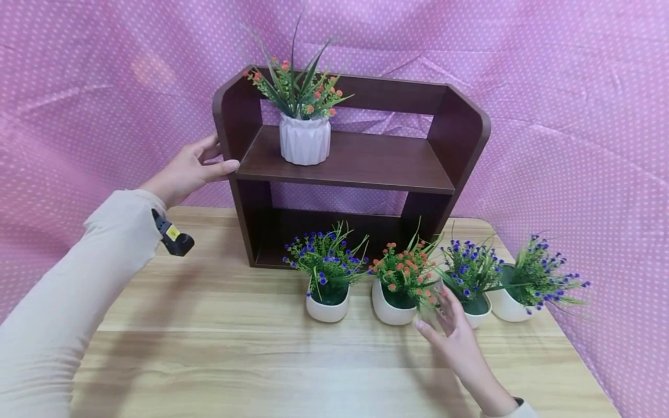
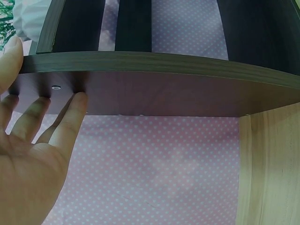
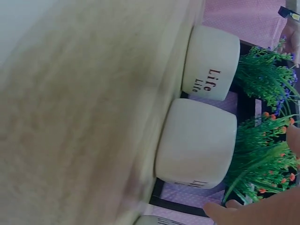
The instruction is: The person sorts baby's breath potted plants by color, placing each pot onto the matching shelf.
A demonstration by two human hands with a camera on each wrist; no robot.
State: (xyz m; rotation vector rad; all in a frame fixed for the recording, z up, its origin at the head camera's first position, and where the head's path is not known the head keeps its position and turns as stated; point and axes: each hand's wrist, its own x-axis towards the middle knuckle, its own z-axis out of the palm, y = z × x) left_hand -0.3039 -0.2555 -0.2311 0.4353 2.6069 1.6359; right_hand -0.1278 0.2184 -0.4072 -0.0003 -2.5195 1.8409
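Note:
At the left of the head view, my left hand holds the side panel of a dark brown two-tier shelf. Its thumb lies at the panel's front edge and its fingertips touch the outer face. My right hand has its fingers spread, with nothing gripped. It is beside a white pot of orange artificial flowers, the thumb close to the pot's right side. To its right stands a pot of blue flowers, partly behind the fingers.
A ribbed white pot with orange flowers and long leaves stands on the upper tier. Other blue-flowered pots stand in front of the shelf and at the far right. Pink dotted cloth hangs behind the wooden table.

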